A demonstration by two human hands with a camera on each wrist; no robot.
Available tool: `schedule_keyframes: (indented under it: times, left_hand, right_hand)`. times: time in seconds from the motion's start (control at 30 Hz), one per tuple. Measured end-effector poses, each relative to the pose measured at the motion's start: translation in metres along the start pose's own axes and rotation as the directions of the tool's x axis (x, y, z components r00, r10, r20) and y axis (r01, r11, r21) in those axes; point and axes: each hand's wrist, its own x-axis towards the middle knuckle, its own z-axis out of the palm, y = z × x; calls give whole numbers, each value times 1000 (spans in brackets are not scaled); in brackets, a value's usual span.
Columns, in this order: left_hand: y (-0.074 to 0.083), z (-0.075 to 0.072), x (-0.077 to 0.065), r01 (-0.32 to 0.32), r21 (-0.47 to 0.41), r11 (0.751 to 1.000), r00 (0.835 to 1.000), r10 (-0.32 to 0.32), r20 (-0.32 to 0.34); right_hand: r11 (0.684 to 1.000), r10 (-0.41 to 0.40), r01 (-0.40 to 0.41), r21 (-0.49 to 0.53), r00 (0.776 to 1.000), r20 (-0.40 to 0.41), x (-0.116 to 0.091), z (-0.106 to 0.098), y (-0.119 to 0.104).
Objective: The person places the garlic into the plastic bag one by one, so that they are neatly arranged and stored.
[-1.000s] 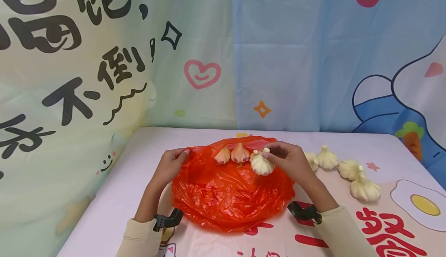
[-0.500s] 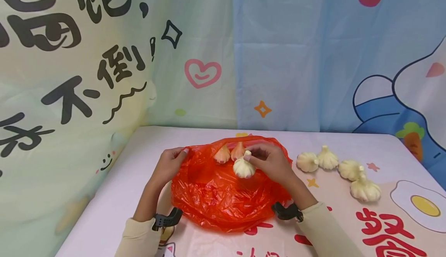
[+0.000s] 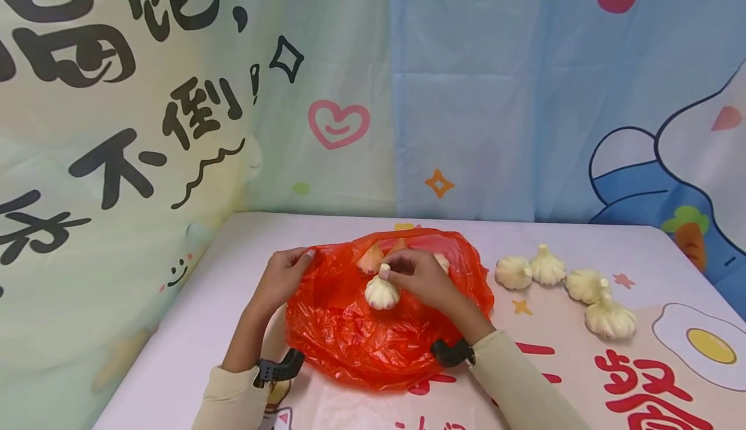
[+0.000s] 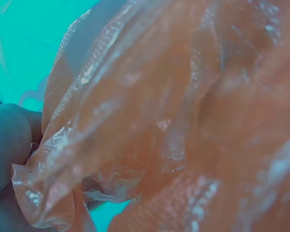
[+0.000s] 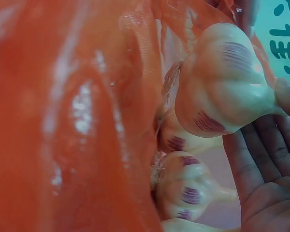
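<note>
While the left hand (image 3: pixel 287 276) pinches the bag edge, the right hand (image 3: pixel 422 278) holds one garlic bulb (image 3: pixel 381 293) over the bag

Body: red plastic bag (image 3: pixel 373 346) sits mid-bench, crumpled, mouth up. Left hand grasps its left rim, thumb on the near side; left wrist view is mostly blurred red film with part of that hand at the left edge.

Right hand has thumb and fingers on the bulb's neck, root end down. Bulb is in front of the others at the bag mouth; whether it touches the film, can't tell. Right wrist view shows purple streaks on its skin, more bulbs just beyond it.

Bulbs in the bag (image 3: pixel 370 260) sit toward the far side, partly hidden by the right hand; exact count unclear.

Four loose bulbs (image 3: pixel 548 266) lie right of the bag on the bench (image 3: pixel 192 320): two side by side at the far end, two touching nearer and further right.

Both wrists carry black devices (image 3: pixel 282 366), beige sleeves (image 3: pixel 230 397) behind them. Printed curtain (image 3: pixel 466 93) hangs along the far side; fried-egg print (image 3: pixel 708 351) at bench right.
</note>
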Motion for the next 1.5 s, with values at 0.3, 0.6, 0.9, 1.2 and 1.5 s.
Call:
schedule_keyframes:
  times: [0.3, 0.6, 0.9, 1.2, 1.5]
  left_hand:
    - [0, -2, -1, -3, 2, 1000, 1000, 3, 3]
    - [0, -3, -2, 3, -8, 1000, 1000, -3, 2]
    - [-1, -1, 2, -20, 50, 999, 1000, 21, -8]
    - [0, 1, 1, -23, 44, 999, 1000, 23, -7]
    - [0, 1, -1, -1, 22, 1000, 1000, 1, -7]
  right_hand:
    - [1000, -11, 11, 18, 1000, 9, 9, 12, 2]
    - [997, -17, 18, 74, 1000, -15, 18, 31, 2]
    - [1000, -25, 25, -14, 999, -32, 24, 46, 1]
    - [1000, 10, -9, 25, 999, -34, 23, 52, 9]
    - [998, 59, -60, 36, 998, 20, 23, 53, 13]
